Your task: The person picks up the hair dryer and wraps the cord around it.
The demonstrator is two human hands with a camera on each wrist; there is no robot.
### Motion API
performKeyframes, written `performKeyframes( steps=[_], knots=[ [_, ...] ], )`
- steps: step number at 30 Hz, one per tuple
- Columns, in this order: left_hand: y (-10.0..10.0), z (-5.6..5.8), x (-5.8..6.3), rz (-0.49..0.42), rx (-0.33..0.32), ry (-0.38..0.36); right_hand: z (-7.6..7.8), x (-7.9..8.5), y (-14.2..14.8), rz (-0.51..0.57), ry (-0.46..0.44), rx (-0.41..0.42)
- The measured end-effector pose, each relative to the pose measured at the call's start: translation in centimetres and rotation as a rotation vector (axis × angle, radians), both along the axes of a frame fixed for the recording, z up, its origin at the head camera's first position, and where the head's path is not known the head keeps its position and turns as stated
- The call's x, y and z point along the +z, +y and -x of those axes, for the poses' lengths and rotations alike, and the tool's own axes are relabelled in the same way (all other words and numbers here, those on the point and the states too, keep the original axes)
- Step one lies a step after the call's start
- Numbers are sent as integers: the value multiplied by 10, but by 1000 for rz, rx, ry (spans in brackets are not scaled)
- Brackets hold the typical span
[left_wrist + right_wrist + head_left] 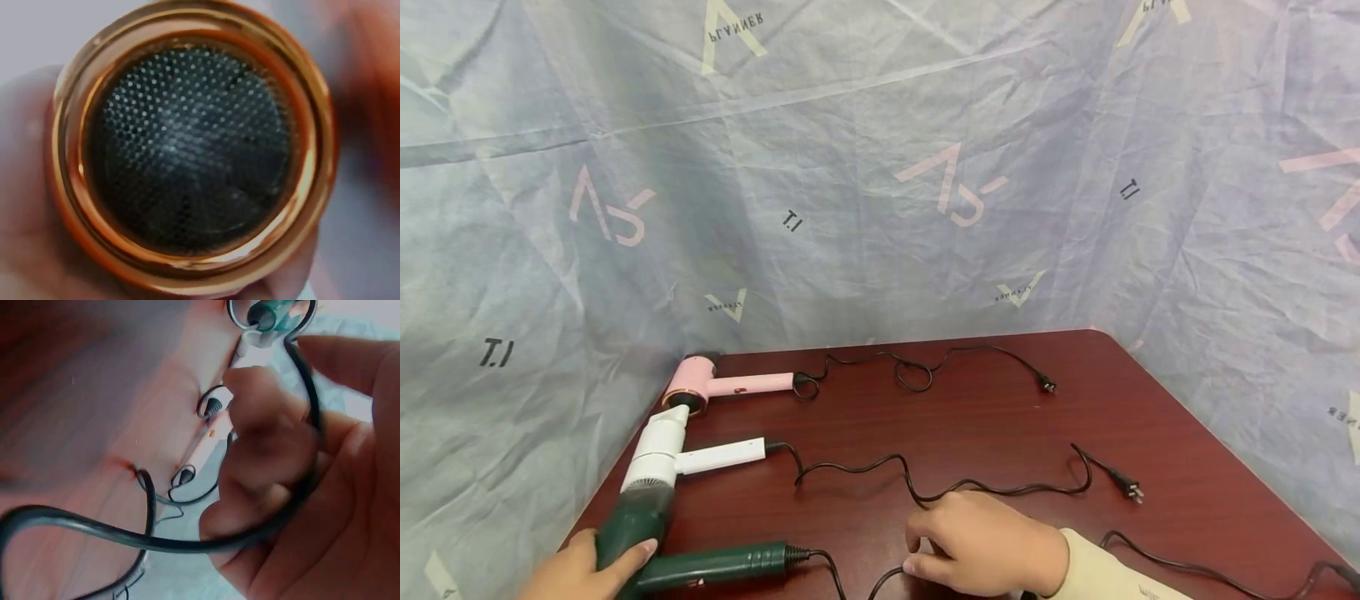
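Observation:
My left hand [583,567] grips the barrel of a dark green hair dryer [715,571] at the table's near left, thumb across its top. The left wrist view faces the dryer's copper-ringed end, a round dark mesh [190,150], with blurred fingers around it. In the head view, my right hand [981,542] holds the green dryer's black cord [831,567] near the front of the table. In the right wrist view, this cord [187,545] crosses the curled fingers and passes by the thumb. A white hair dryer [718,457] lies just beyond the green one.
A pink hair dryer [751,384] lies at the back left, its cord running right to a plug [1047,384]. The white dryer's cord ends in another plug [1131,489]. Grey printed fabric [850,275] hangs around the red-brown table [1000,442].

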State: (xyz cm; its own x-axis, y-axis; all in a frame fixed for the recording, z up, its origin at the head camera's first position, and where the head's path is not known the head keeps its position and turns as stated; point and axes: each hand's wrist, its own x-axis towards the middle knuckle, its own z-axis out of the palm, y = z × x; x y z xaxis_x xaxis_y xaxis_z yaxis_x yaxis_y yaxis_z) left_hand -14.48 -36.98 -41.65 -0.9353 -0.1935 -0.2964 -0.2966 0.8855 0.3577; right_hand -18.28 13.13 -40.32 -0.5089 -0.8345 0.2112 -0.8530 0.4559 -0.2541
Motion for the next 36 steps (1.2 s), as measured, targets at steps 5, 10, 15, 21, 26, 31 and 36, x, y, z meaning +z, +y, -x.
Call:
performKeyframes(
  steps=[5,10,15,21,26,31,36],
  knots=[
    [9,4,21,-78,-2,97,4,10,4,27,-62,37],
    [21,13,51,-87,10,258,10,29,9,58,-20,58],
    [39,25,74,-134,53,493,17,50,17,118,50,-9],
    [67,43,95,-210,118,717,27,75,30,213,146,-129],
    [95,64,114,-438,166,809,43,91,38,309,181,-227],
    [122,89,125,-654,211,921,54,100,43,387,175,-301],
    [143,108,128,-787,191,1004,58,106,45,414,175,-354]
  ],
)
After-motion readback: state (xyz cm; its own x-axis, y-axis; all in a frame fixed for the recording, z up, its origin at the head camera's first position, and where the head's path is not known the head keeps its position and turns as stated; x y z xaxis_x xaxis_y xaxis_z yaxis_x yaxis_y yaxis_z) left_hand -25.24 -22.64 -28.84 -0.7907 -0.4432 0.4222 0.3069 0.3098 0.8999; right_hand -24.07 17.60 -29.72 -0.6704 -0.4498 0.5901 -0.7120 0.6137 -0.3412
